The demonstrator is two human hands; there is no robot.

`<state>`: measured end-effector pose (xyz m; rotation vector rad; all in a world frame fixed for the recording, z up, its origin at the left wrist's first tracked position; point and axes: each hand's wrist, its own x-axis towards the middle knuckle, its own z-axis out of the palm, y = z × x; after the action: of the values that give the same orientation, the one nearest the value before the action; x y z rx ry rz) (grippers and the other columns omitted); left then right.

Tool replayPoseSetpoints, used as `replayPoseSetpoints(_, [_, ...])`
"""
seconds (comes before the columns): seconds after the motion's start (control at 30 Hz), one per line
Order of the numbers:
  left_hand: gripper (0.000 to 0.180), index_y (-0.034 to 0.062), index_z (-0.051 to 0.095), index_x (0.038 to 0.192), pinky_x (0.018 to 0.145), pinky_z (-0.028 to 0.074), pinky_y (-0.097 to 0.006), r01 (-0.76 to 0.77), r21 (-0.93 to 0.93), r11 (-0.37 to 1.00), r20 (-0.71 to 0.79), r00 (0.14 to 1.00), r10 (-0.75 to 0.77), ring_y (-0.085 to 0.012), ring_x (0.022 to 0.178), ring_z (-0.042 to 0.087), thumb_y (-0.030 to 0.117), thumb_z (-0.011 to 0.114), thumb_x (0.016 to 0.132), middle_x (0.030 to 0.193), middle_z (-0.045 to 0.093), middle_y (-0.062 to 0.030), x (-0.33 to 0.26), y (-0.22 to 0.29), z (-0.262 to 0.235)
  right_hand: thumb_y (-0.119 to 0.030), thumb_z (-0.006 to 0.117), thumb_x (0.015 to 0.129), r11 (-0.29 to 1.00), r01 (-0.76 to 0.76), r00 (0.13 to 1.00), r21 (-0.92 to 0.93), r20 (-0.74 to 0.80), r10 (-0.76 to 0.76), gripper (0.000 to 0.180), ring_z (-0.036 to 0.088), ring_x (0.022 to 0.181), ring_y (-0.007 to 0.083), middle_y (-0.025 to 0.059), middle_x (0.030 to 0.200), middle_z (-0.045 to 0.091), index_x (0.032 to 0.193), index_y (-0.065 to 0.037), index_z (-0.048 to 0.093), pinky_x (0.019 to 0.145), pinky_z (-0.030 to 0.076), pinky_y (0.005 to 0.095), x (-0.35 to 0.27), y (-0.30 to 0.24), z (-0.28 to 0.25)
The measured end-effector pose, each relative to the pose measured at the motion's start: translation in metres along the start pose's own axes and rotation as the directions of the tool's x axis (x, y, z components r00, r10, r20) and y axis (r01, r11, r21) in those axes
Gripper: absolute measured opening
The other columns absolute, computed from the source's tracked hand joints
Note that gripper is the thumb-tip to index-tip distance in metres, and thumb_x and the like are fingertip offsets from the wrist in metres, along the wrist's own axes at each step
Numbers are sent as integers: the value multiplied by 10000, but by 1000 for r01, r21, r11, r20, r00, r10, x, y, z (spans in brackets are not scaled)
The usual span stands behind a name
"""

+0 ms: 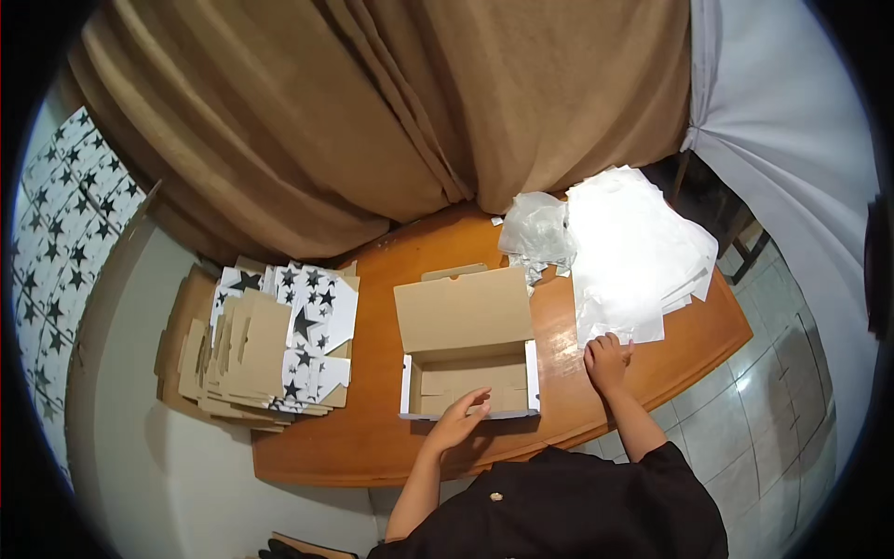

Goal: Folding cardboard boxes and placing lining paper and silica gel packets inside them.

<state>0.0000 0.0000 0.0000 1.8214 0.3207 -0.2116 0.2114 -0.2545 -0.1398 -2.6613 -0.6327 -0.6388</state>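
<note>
An open cardboard box (466, 363) with its lid raised stands on the orange wooden table (372, 447), brown inside and white outside. My left hand (458, 419) rests on the box's near wall with its fingers apart. My right hand (607, 361) lies to the right of the box, its fingertips touching the near edge of a pile of white tissue sheets (633, 252). Neither hand grips anything.
A stack of flat, unfolded boxes (265, 345), brown and white with black stars, lies at the table's left. A crumpled clear plastic bag (535, 228) sits beside the sheets. A brown curtain (372, 112) hangs behind. Tiled floor (764, 410) lies to the right.
</note>
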Motion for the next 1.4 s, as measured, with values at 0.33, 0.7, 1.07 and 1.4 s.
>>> replayPoseSetpoints(0.33, [410,10,487,1253,976,375,-333,-229,30,973,184,958,220,-220,1129,509,241,531,917,1207,549,-138,27,29,15,-580,700,528,968,-112,882,224,470,-7,927,353,1210,286,119,1282,420,1304,-133,459,954,217,582,-53,-9,-75])
replayPoseSetpoints(0.7, [338,9,539,1176,953,383,-329,-454,136,880,284,869,404,-248,1103,527,188,545,889,1153,566,-138,61,66,30,-614,667,600,976,-140,749,166,663,-6,1014,166,1387,269,119,1504,170,1422,-177,267,1036,70,649,-62,-11,-112])
replayPoseSetpoints(1.07, [764,31,286,1368,1043,283,-416,-630,302,715,470,751,463,-344,1272,328,277,690,768,1342,341,-229,84,31,135,-560,460,810,985,-172,837,10,528,141,750,236,1367,196,54,1477,270,1406,-135,299,1042,71,642,-89,1,-99])
replayPoseSetpoints(1.4, [849,124,296,1402,989,176,-639,-733,653,191,648,671,359,-292,1322,295,475,670,726,1429,300,-141,85,-40,185,-68,584,740,963,-269,899,-18,352,258,566,359,1295,198,9,1352,445,1277,-213,478,987,144,657,-159,6,-128])
